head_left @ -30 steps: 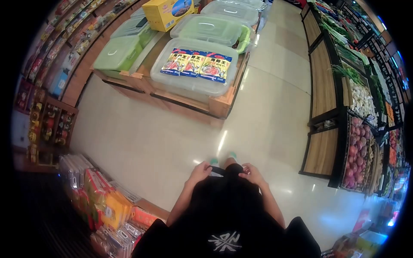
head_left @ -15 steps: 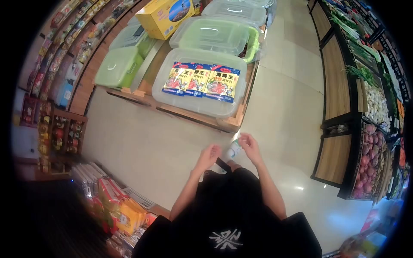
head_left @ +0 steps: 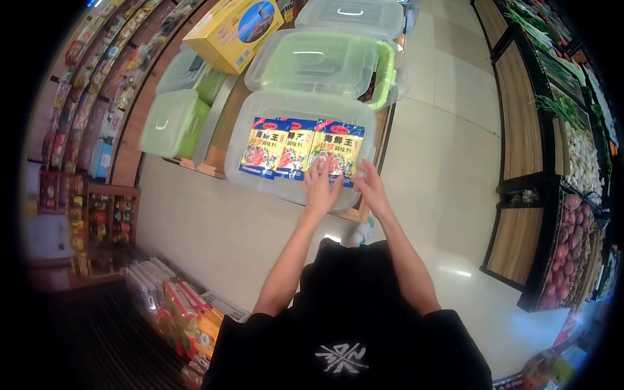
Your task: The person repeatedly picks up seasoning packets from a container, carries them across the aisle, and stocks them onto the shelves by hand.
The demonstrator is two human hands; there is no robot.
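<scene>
Several blue and yellow seasoning packets lie on a translucent plastic lid (head_left: 237,153). The left packet (head_left: 261,148) and the middle packet (head_left: 294,153) overlap, and the right packet (head_left: 338,146) lies beside them. My left hand (head_left: 322,188) reaches over the lower edge of the right packet, fingers apart; whether its fingertips touch the packet, I cannot tell. Close to that packet's lower right corner is my right hand (head_left: 370,186), its fingers spread and curved, with nothing seen in it.
Green tubs with clear lids (head_left: 312,62) stand behind the packets, and a yellow box (head_left: 235,32) sits to their left. Along the right side runs a produce stand (head_left: 520,240) with red onions (head_left: 565,244). Bagged goods (head_left: 175,292) are at the lower left.
Both my hands have moved forward from near my body to the front edge of the packets. The packets still lie on the lid, now closer to me in view.
</scene>
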